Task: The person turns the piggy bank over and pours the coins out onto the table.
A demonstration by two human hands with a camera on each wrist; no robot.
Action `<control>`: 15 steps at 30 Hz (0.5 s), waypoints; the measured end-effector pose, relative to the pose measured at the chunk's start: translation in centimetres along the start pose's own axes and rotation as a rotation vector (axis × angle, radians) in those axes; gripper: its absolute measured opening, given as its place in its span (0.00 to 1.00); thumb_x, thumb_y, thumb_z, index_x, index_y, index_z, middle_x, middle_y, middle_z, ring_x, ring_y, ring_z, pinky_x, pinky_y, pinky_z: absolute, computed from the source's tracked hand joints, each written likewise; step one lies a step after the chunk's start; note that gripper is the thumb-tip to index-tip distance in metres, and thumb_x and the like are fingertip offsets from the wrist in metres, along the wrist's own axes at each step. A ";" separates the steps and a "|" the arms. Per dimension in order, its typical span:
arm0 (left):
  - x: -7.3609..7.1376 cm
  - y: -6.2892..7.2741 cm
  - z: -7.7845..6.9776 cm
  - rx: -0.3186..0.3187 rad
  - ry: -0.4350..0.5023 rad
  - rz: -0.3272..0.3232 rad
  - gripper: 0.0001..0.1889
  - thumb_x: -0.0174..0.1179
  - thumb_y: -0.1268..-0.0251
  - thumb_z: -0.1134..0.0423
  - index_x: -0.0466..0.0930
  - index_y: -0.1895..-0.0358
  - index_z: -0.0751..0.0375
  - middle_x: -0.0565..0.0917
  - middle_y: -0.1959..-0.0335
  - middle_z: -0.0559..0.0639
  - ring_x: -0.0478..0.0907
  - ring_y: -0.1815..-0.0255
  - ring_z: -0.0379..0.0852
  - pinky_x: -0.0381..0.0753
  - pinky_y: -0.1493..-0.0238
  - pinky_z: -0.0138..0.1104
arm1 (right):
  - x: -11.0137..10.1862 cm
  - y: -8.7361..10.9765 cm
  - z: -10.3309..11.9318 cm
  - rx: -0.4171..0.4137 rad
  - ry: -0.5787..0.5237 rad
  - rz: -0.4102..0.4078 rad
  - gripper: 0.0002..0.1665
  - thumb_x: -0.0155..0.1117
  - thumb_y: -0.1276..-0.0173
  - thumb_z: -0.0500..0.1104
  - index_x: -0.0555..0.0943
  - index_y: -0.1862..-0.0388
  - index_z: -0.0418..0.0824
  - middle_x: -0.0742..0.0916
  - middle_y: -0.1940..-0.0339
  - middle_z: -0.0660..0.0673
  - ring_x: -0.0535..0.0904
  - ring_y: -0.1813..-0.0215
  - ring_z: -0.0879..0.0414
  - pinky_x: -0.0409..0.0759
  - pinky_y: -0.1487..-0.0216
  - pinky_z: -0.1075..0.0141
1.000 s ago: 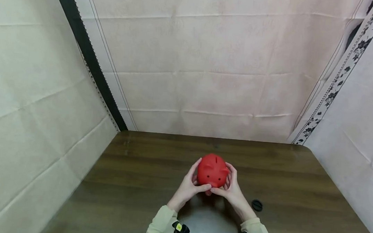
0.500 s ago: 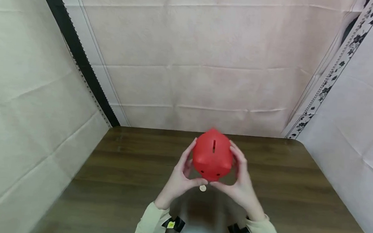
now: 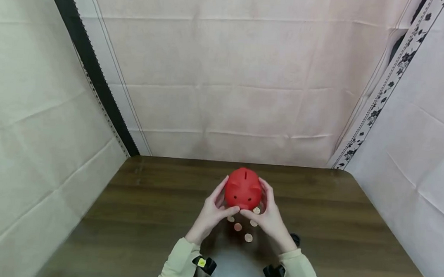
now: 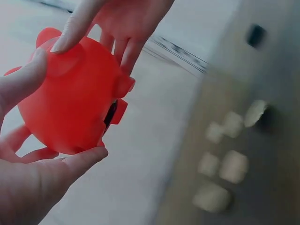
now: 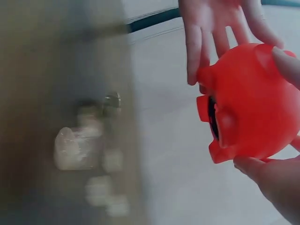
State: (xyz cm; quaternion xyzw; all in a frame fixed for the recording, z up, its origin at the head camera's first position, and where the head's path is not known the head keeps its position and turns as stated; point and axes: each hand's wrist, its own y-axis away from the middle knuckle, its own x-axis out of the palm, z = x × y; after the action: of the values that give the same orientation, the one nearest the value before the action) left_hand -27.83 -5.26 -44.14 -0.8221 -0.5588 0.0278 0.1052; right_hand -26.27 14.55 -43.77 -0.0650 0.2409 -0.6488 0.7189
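A red piggy bank (image 3: pixel 243 190) with a coin slot on its back is held between both hands, its snout toward the person. My left hand (image 3: pixel 212 213) grips its left side and my right hand (image 3: pixel 270 217) its right, with the thumbs meeting under the snout. In the right wrist view, a dark round opening (image 5: pixel 213 117) shows in the belly between the stubby feet. Under the bank lie several coins, among them a copper coin (image 3: pixel 238 227) and a pale coin (image 3: pixel 248 237). Both wrist views show these coins blurred, below the raised bank.
A black round cap (image 3: pixel 295 239) lies on the wooden table (image 3: pixel 159 218) beside the right wrist, partly covered by it. White cloth walls (image 3: pixel 224 93) enclose the table at the back and both sides. Black camera mounts (image 3: pixel 206 265) sit on the wrists.
The piggy bank was lifted toward the head camera, with one coin showing beneath it, then came back down. Several coins now show below it. Both hands kept their grip throughout.
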 end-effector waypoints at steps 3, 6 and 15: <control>1.0 0.2 -3.6 0.191 -0.008 0.024 0.48 0.69 0.45 0.69 0.54 0.25 0.34 0.61 0.24 0.41 0.62 0.25 0.44 0.73 0.34 0.35 | -1.3 -0.4 3.9 -0.227 0.041 -0.043 0.61 0.78 0.52 0.31 0.52 0.24 0.43 0.68 0.27 0.43 0.69 0.32 0.60 0.73 0.36 0.73; 1.9 1.0 -6.3 0.493 -0.066 0.076 0.50 0.70 0.46 0.69 0.50 0.23 0.50 0.55 0.22 0.52 0.59 0.24 0.48 0.71 0.33 0.34 | -2.2 0.0 7.1 -0.497 0.071 -0.078 0.58 0.79 0.50 0.36 0.53 0.27 0.34 0.63 0.25 0.37 0.64 0.27 0.56 0.72 0.36 0.76; 1.5 1.9 3.0 0.024 0.081 -0.040 0.45 0.66 0.39 0.67 0.49 0.22 0.48 0.57 0.22 0.52 0.63 0.25 0.45 0.74 0.38 0.28 | 0.3 1.8 -1.9 -0.020 0.013 0.048 0.56 0.75 0.44 0.39 0.49 0.25 0.38 0.68 0.29 0.35 0.70 0.32 0.51 0.77 0.38 0.63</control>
State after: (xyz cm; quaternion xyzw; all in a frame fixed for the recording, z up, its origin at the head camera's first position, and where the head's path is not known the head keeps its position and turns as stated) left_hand -26.02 -4.12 -47.32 -0.8098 -0.5702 -0.0012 0.1382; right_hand -25.43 14.98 -46.29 -0.0621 0.2535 -0.6293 0.7320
